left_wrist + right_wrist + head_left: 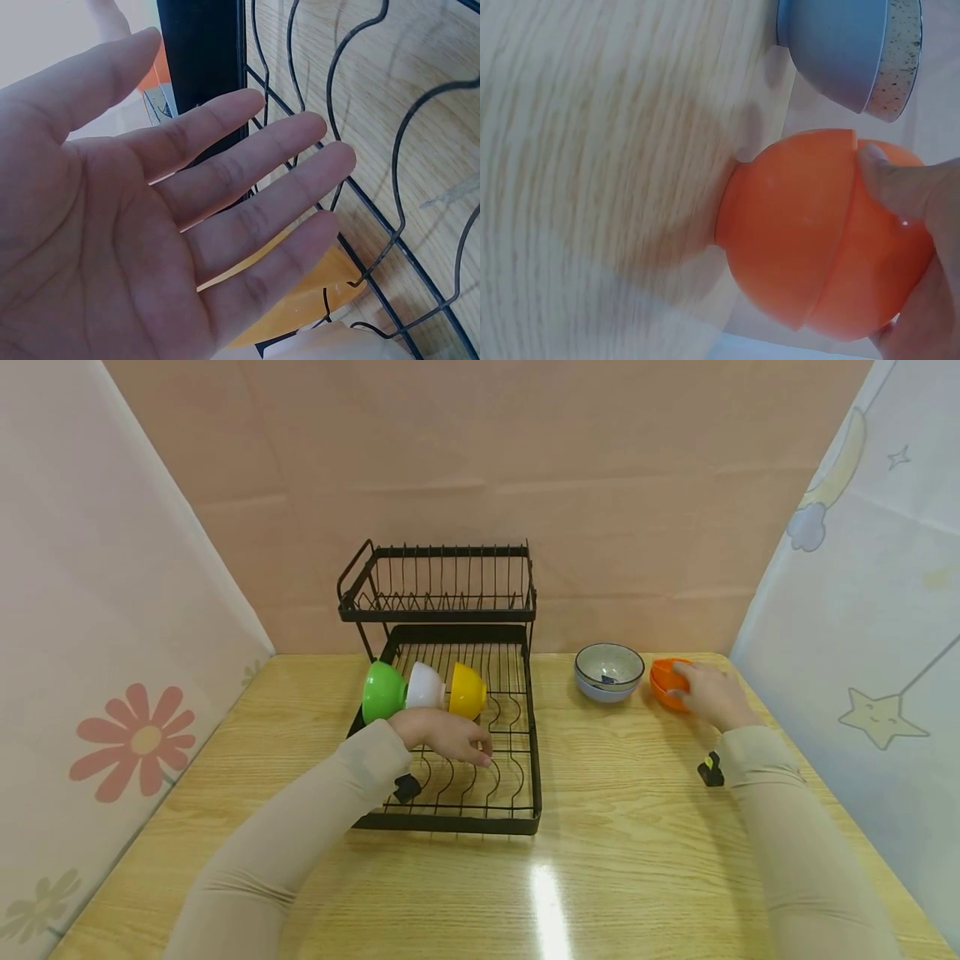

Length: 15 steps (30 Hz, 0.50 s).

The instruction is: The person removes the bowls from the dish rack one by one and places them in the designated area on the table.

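My right hand [711, 695] pinches the upper orange bowl [881, 255], its thumb near the rim. That bowl sits inside a lower orange bowl [784, 217] on the table. The left hand [446, 735] hovers over the lower tier of a black dish rack [480, 824], palm bare and fingers loosely extended in the left wrist view. Behind it a green bowl [384, 692], a white bowl [425, 685] and a yellow bowl [468, 692] stand on edge in a row in the rack.
Left of the orange bowls, a speckled bowl [618, 662] is nested in a light blue bowl [604, 694]. The rack's upper tier [438, 615] rises at the back. Patterned cloth walls [870, 610] border the wooden table [622, 860] at the sides.
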### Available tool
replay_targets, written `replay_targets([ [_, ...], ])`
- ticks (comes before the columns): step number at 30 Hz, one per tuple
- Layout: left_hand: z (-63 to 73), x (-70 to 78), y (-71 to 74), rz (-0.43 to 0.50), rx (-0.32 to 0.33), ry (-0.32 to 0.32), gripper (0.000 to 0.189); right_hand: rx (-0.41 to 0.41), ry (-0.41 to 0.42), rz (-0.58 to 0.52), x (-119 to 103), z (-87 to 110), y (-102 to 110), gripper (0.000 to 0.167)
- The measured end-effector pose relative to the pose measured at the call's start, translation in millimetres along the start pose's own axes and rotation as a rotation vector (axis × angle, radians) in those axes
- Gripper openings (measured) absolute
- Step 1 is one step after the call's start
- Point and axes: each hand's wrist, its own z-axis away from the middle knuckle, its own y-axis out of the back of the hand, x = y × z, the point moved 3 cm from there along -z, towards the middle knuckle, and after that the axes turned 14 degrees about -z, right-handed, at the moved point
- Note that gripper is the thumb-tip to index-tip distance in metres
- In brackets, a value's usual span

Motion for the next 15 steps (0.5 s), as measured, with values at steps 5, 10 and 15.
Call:
replay_targets([
  [5,-0.3,0.2,0.4,-0.002,0.001,0.002,0.04,-0.027,0.0,0.002,0.8,1.6,-0.7,0.048],
  [10,-1.0,0.7,0.5,-0.001,0.0,0.001,0.037,-0.016,0.009,-0.012,1.5,2.1,-0.8,0.044],
  [15,-1.3,1.0,1.3,0.005,0.001,0.002,0.036,0.042,0.039,-0.052,3.7,3.4,0.5,0.033],
])
